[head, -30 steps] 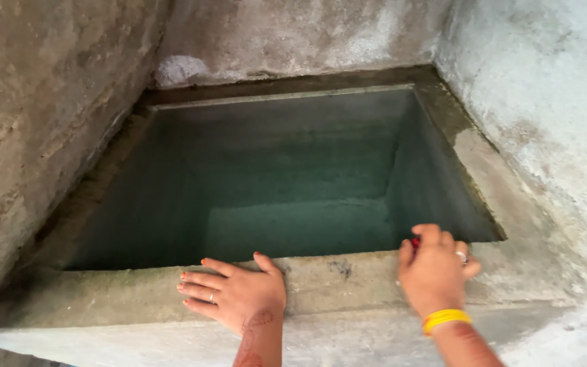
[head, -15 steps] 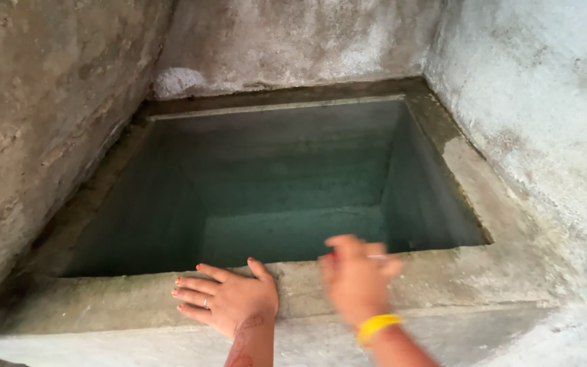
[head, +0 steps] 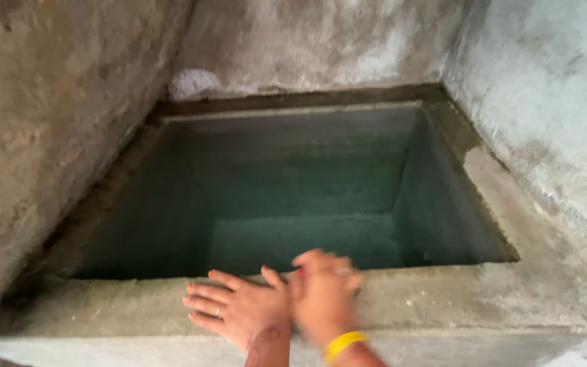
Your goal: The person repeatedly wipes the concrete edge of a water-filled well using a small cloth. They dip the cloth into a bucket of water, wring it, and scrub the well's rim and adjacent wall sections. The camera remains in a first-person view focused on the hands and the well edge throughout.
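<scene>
On the front concrete ledge of a sunken water tank, left hand lies flat, palm down, fingers spread, gripping nothing. Right hand is blurred just beside it, touching the thumb side; can't tell if it's closed or holding anything. Yellow wristband on right wrist. Ledge looks rigid, heavy, likely damp and slippery; best braced with flat palms on top.

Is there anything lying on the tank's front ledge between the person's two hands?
Nothing visible. The left hand rests flat on the concrete ledge of the tank. The right hand, blurred and wearing a yellow wristband, is right beside it, about touching its thumb. No object shows between them; whether the right hand grips something cannot be told.
</scene>
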